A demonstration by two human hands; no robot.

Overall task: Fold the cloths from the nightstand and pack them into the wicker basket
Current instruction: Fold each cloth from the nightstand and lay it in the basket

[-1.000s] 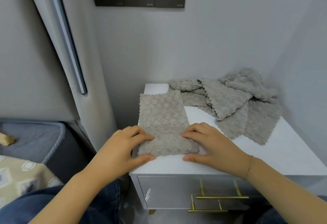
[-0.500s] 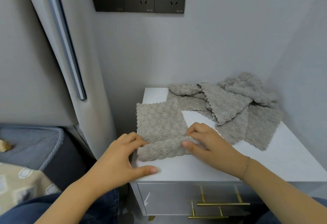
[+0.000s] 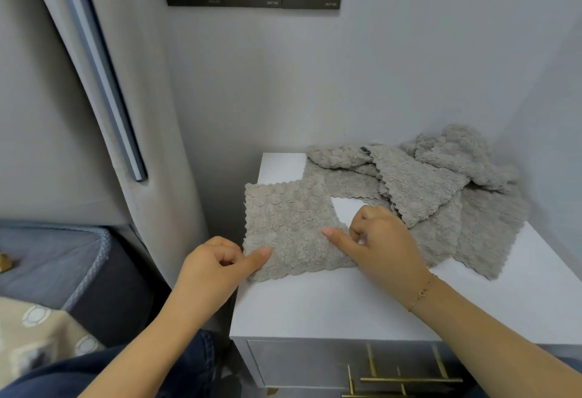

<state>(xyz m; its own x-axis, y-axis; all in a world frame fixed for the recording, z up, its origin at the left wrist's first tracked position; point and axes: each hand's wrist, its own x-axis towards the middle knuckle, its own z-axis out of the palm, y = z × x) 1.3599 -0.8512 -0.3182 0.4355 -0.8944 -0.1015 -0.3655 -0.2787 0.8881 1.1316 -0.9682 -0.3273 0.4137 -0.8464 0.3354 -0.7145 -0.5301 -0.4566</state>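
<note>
Hands (image 3: 217,264) (image 3: 382,245) are now pinching the cloth (image 3: 289,227), near edge folded over since a moment ago; basket packing comes next

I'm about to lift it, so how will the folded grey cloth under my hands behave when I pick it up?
Probably floppy: the folded cloth lies limp and flat on the nightstand, like the crumpled pile behind. Likely light and not slippery, given its fluffy, bumpy pile. The fold may fall open unless the left hand and right hand support both edges.

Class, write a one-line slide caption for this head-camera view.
Both hands, left and right, pinch a folded grey cloth on the white nightstand, unfolded cloths heaped behind.
</note>
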